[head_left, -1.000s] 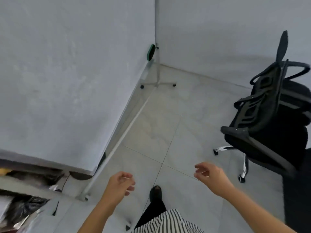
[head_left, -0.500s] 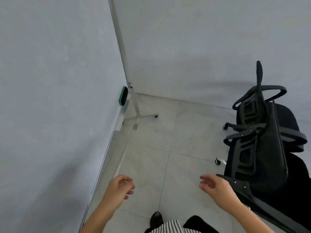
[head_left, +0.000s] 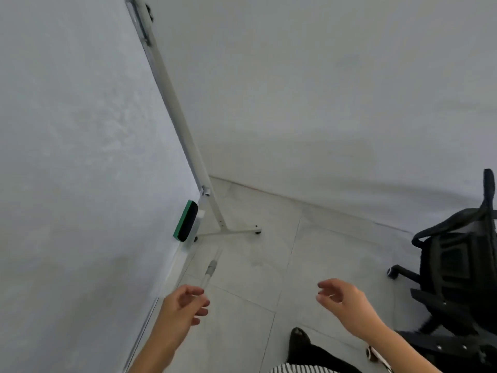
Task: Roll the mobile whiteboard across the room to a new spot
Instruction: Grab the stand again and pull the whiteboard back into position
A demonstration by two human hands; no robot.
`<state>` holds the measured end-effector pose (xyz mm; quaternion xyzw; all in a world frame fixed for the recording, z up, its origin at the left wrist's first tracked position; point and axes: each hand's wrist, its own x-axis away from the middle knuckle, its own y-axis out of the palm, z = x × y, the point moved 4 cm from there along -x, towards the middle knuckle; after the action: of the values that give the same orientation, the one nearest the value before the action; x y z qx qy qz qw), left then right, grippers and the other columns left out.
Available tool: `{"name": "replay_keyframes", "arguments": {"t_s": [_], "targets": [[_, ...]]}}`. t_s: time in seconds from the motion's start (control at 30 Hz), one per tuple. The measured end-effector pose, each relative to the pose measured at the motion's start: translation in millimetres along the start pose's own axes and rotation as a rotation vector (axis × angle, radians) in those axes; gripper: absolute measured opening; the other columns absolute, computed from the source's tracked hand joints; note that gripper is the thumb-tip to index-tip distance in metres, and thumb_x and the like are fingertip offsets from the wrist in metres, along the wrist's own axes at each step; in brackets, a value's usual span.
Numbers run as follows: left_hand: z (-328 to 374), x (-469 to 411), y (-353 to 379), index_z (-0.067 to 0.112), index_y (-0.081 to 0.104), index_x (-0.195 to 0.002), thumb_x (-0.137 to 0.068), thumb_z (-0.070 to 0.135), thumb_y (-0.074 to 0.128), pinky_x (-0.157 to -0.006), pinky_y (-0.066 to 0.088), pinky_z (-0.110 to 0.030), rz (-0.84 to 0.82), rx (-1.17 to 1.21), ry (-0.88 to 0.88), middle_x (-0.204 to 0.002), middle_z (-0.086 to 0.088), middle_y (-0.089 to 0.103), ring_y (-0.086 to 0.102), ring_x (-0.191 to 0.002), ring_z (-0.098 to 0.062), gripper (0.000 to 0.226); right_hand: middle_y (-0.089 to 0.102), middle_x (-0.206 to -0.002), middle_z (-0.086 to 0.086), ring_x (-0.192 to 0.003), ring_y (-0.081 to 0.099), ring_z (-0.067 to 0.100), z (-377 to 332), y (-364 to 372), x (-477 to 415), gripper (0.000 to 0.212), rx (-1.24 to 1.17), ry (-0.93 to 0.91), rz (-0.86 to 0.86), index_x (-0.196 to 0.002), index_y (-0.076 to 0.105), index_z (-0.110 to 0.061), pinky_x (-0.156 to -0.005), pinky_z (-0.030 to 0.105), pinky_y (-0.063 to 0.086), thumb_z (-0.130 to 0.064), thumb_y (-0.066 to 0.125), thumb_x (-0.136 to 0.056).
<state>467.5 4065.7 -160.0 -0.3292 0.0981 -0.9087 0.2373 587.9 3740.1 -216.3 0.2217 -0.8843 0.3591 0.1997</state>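
Left hand and right hand hover empty, fingers loosely curled, near whiteboard (green eraser stuck on it).

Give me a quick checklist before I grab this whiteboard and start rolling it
1. Left hand free: ok, open and empty, beside the whiteboard but not touching it.
2. Right hand free: ok, open and empty.
3. Grip on the board: not ok, neither hand holds it.
4. Eraser: cannot tell if it is secure; it sits at the board's lower edge and might drop.
5. Office chair: not ok if heading right; it stands close on that side.
6. Casters on the stand foot: cannot tell if locked.
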Motion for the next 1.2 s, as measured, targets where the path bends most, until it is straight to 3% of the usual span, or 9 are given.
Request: {"name": "replay_keyframes", "arguments": {"t_s": [0.2, 0.37, 0.43, 0.57, 0.73, 0.87, 1.0, 1.13, 1.2], "targets": [[103.0, -61.3, 1.2, 0.01, 0.067, -0.094, -0.089, 0.008, 0.065, -0.07, 0.054, -0.033, 0.174, 0.129, 0.079, -0.084, -0.009, 0.077, 0.073, -0.081, -0.026, 0.006, 0.07, -0.088, -0.015, -0.079, 0.065, -0.003, -118.0, -65.0, -142.7, 0.017, 0.144, -0.215, -0.1, -0.1, 0.063, -0.033, -0.069, 0.012, 0.047, -0.031, 0.069, -0.085], [174.1, -114.9, -27.1, 0.018, 0.068, -0.091, -0.088, 0.009, 0.067, -0.079, 0.057, -0.04, 0.332, 0.134, 0.191, -0.085, -0.009, 0.076, 0.072, -0.083, -0.024, 0.01, 0.07, -0.093, -0.013, -0.079, 0.064, -0.005, -243.4, -67.6, -246.2, 0.023, 0.159, -0.42, -0.173, -0.104, 0.06, -0.034, -0.075, 0.015, 0.049, -0.031, 0.07, -0.083], [204.4, -135.8, -41.0, 0.023, 0.067, -0.093, -0.089, 0.013, 0.067, -0.083, 0.056, -0.038, 0.385, 0.099, 0.244, -0.092, -0.004, 0.075, 0.071, -0.089, -0.02, 0.011, 0.068, -0.102, -0.012, -0.089, 0.065, -0.001, -294.7, -57.2, -279.0, 0.033, 0.178, -0.513, -0.2, -0.114, 0.059, -0.031, -0.083, 0.021, 0.051, -0.033, 0.07, -0.083], [272.6, -164.7, -66.7, 0.03, 0.062, -0.095, -0.089, 0.015, 0.066, -0.074, 0.05, -0.019, 0.505, 0.047, 0.36, -0.097, 0.006, 0.072, 0.068, -0.091, -0.012, 0.017, 0.06, -0.117, -0.011, -0.103, 0.061, 0.007, -392.5, -35.9, -326.4, 0.056, 0.219, -0.694, -0.283, -0.134, 0.046, -0.029, -0.092, 0.029, 0.051, -0.038, 0.07, -0.083], [338.5, -179.7, -78.4, 0.033, 0.057, -0.109, -0.089, 0.021, 0.065, -0.074, 0.049, -0.016, 0.668, -0.019, 0.431, -0.103, 0.012, 0.066, 0.065, -0.094, -0.01, 0.025, 0.049, -0.131, -0.01, -0.116, 0.052, 0.01, -480.0, -20.0, -371.3, 0.08, 0.249, -0.87, -0.453, -0.144, 0.031, -0.03, -0.094, 0.035, 0.051, -0.036, 0.076, -0.078], [372.1, -187.9, -68.5, 0.029, 0.054, -0.128, -0.087, 0.026, 0.067, -0.083, 0.054, -0.023, 0.836, -0.066, 0.432, -0.108, 0.014, 0.065, 0.064, -0.098, -0.007, 0.043, 0.052, -0.132, -0.01, -0.115, 0.052, 0.01, -525.2, 0.3, -400.0, 0.074, 0.388, -0.985, -0.693, -0.141, 0.034, -0.031, -0.094, 0.034, 0.052, -0.031, 0.075, -0.079], [399.4, -202.6, -52.7, 0.024, 0.053, -0.132, -0.085, 0.034, 0.068, -0.078, 0.051, -0.012, 1.033, -0.123, 0.363, -0.105, 0.014, 0.063, 0.06, -0.091, 0.003, 0.051, 0.063, -0.124, 0.004, -0.108, 0.06, 0.025, -535.3, 19.7, -409.4, 0.057, 0.613, -1.125, -0.813, -0.138, 0.04, -0.022, -0.094, 0.039, 0.049, -0.03, 0.064, -0.088], [421.1, -205.0, -45.6, 0.033, 0.051, -0.1, -0.081, 0.043, 0.07, -0.063, 0.05, -0.008, 1.222, -0.122, 0.258, -0.083, 0.02, 0.062, 0.065, -0.075, -0.002, 0.029, 0.065, -0.113, 0.011, -0.094, 0.061, 0.028, -535.6, 20.2, -393.4, 0.061, 0.692, -1.274, -0.855, -0.141, 0.033, -0.018, -0.084, 0.036, 0.048, -0.033, 0.063, -0.089], [421.7, -197.9, -45.4, 0.034, 0.048, -0.088, -0.078, 0.044, 0.074, -0.064, 0.051, -0.011, 1.322, -0.072, 0.219, -0.076, 0.021, 0.062, 0.065, -0.073, -0.001, 0.03, 0.066, -0.109, 0.01, -0.094, 0.063, 0.031, -528.6, 19.6, -380.0, 0.053, 0.673, -1.316, -0.863, -0.134, 0.038, -0.015, -0.084, 0.039, 0.05, -0.032, 0.062, -0.09]]}}
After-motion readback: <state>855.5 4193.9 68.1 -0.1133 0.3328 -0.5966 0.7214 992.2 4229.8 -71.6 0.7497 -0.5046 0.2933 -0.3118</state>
